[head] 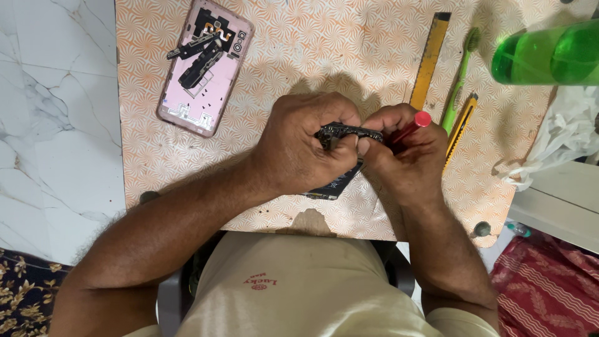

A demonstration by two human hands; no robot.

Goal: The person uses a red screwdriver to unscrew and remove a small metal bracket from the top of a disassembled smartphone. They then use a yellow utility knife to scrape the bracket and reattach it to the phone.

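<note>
Small black circuit board (348, 131) pinched between both hands above the worktop (324, 56). Left hand (299, 146) closed on its left end; right hand (405, 150) gripping the right end plus a red-handled tool (412, 126). Beneath the hands, a dark flat part (334, 185). Up-left, pink opened phone back (206, 65). Right of the hands: yellow ruler (429, 59), green toothbrush (458, 81), yellow cutter (460, 125), green bottle (546, 53).

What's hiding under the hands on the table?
A flat black part lies under the left hand and right hand. Only its lower corner shows; the hands cover the rest.
</note>
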